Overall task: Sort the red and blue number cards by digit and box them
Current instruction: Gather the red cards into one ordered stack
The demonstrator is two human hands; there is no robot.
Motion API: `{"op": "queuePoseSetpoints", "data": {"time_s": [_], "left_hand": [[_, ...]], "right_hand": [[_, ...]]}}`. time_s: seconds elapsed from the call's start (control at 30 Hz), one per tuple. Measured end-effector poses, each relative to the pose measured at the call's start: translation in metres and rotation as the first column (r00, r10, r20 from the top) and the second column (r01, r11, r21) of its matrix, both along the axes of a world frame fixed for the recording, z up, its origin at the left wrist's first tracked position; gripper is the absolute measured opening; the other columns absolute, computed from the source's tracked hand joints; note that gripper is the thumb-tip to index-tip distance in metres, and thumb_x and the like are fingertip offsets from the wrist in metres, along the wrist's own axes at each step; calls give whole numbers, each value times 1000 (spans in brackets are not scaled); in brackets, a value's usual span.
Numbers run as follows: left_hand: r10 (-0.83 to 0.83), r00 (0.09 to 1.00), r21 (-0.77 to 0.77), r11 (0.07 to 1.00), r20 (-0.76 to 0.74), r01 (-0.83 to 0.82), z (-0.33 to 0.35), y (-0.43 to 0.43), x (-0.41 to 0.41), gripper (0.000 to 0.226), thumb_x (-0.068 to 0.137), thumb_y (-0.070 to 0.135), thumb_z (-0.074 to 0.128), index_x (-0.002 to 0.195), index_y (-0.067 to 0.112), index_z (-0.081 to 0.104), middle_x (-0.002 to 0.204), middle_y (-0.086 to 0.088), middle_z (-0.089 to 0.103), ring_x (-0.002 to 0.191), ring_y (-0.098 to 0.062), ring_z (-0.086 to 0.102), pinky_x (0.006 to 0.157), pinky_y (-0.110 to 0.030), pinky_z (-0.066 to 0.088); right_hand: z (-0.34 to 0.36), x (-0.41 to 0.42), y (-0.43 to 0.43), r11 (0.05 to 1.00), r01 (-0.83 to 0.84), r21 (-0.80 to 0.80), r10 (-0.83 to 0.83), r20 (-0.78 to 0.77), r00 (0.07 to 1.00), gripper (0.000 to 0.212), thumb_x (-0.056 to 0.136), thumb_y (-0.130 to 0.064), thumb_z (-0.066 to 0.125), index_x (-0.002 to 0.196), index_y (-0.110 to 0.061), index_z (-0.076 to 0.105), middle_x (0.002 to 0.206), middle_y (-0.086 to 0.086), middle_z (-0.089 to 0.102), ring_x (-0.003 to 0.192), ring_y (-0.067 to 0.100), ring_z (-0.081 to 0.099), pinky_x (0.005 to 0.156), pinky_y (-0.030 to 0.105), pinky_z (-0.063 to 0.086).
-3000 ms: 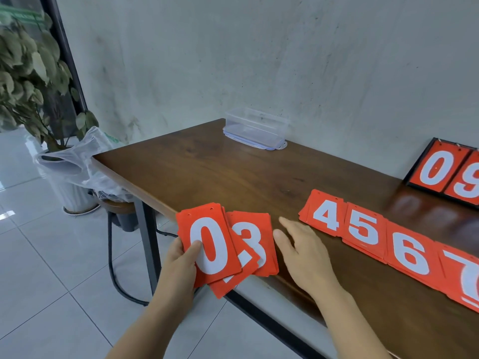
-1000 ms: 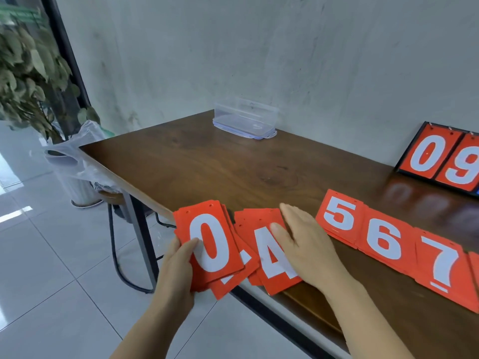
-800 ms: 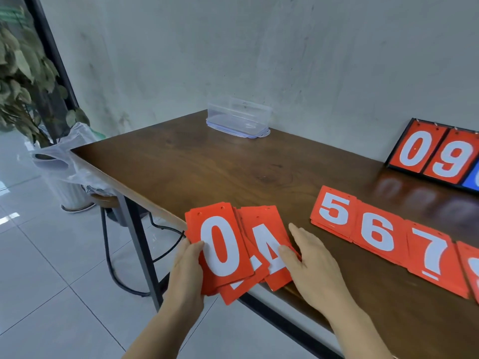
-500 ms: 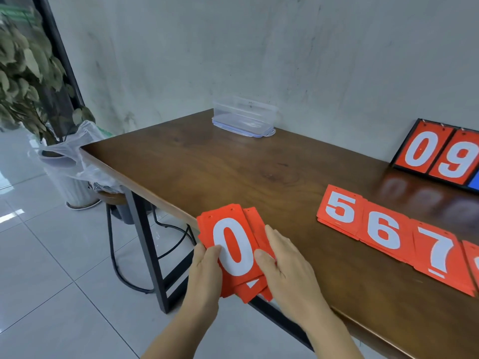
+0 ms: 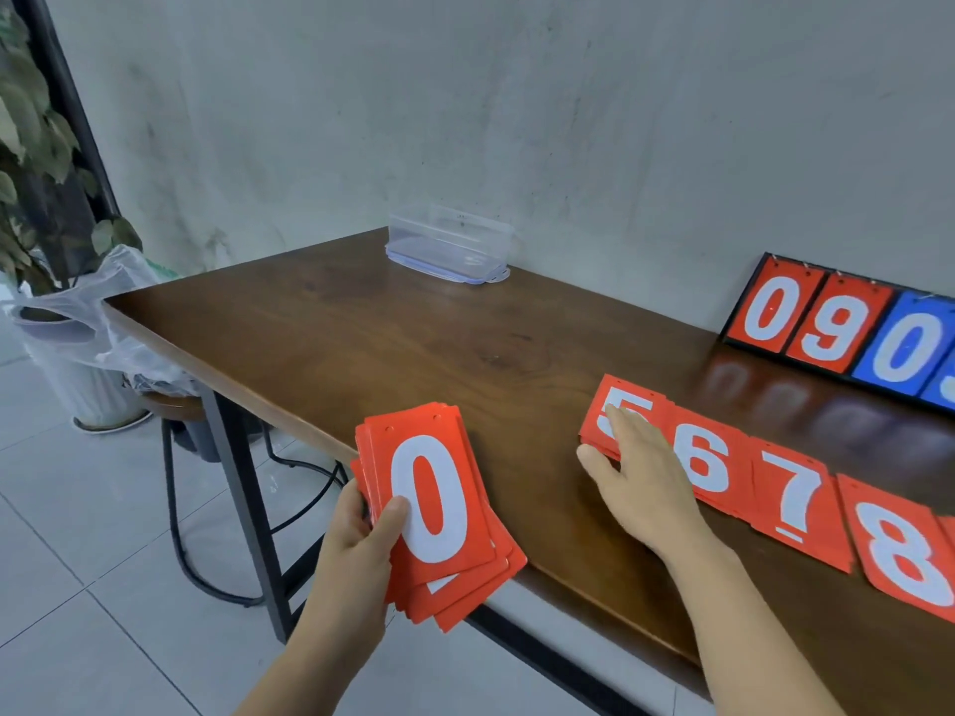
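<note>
Left hand (image 5: 356,550) clamps the gathered stack of red cards (image 5: 434,514), thumb across the top 0 and fingers beneath. It holds the stack over the near edge of the table (image 5: 413,343), probably so that the next pile can be added. Right hand (image 5: 646,483) lies flat, fingers straight, on the 5 pile (image 5: 638,403), probably to drag it toward the stack, which is well to its left. Piles 6 (image 5: 708,462), 7 (image 5: 790,498) and 8 (image 5: 904,555) continue the row; the clear box (image 5: 449,245) stands by the wall.
</note>
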State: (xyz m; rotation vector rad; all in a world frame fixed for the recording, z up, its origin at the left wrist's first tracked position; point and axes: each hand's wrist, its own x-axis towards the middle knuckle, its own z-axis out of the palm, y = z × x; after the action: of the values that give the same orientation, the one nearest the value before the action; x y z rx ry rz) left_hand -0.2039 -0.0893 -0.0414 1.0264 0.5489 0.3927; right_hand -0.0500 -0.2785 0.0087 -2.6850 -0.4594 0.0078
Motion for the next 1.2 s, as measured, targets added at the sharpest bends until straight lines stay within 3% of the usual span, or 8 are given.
{"op": "queuePoseSetpoints", "data": {"time_s": [0.23, 0.37, 0.57, 0.7, 0.9, 1.03, 1.1, 1.2], "left_hand": [[12, 1000, -26, 1000, 16, -12, -5, -6, 4, 36, 91, 28, 59, 126, 29, 55, 108, -4, 72, 96, -35, 69, 86, -57, 53], [38, 998, -6, 999, 48, -37, -6, -9, 5, 35, 94, 20, 56, 129, 25, 54, 107, -8, 72, 93, -34, 70, 75, -44, 56], [55, 997, -4, 999, 45, -54, -5, -11, 9, 40, 93, 20, 56, 133, 22, 52, 102, -7, 73, 82, -31, 72, 55, -34, 58], [44, 998, -16, 999, 34, -44, -5, -10, 12, 38, 94, 22, 55, 132, 24, 52, 106, -6, 72, 89, -33, 70, 53, -35, 58], [33, 999, -7, 999, 35, -32, -6, -11, 9, 32, 96, 20, 54, 127, 27, 55, 100, 0, 74, 80, -25, 73, 55, -33, 58], [28, 999, -17, 999, 15, -28, -8, -14, 8, 34, 94, 24, 55, 128, 28, 54, 107, -3, 73, 87, -29, 72, 69, -45, 59], [29, 1000, -18, 999, 0, -29, -8, -16, 8, 33, 93, 27, 57, 125, 30, 56, 107, -3, 72, 89, -31, 72, 77, -51, 57], [2, 1000, 5, 1000, -5, -2, -2, -21, 9, 27, 91, 28, 58, 118, 32, 59, 104, -1, 74, 88, -29, 72, 79, -52, 56]], "right_hand": [[-2, 85, -13, 987, 65, -149, -58, 53, 997, 66, 100, -50, 32, 153, -16, 15, 160, 10, 12, 148, 26, 9, 119, 39, 9], [-7, 113, -10, 964, 72, -258, -73, 6, 997, 70, 98, -54, 29, 153, -13, 14, 159, 14, 15, 147, 29, 11, 121, 42, 8], [-16, 112, 8, 937, 23, -350, 7, 83, 996, 73, 96, -59, 25, 148, -8, 28, 149, 15, 36, 139, 30, 30, 119, 44, 11], [-19, 78, 28, 930, -93, -356, 122, 60, 991, 74, 98, -58, 22, 151, -6, 20, 155, 15, 26, 144, 29, 20, 120, 42, 6], [-24, 14, 34, 910, -268, -316, 311, 94, 946, 74, 98, -58, 22, 152, -8, 16, 159, 10, 16, 147, 25, 10, 119, 37, 2], [-23, -13, 27, 902, -353, -249, 374, 40, 926, 67, 101, -52, 21, 154, -13, 7, 162, 5, 1, 148, 19, -2, 118, 31, -3], [-19, -20, 18, 935, -331, -129, 336, 17, 942, 61, 102, -50, 22, 154, -22, 6, 162, -3, -4, 148, 13, -3, 116, 28, 0], [-14, -28, -4, 989, -149, -5, 149, 61, 987, 60, 100, -54, 24, 153, -32, 9, 161, -11, 4, 147, 9, 7, 113, 25, 9]]}}
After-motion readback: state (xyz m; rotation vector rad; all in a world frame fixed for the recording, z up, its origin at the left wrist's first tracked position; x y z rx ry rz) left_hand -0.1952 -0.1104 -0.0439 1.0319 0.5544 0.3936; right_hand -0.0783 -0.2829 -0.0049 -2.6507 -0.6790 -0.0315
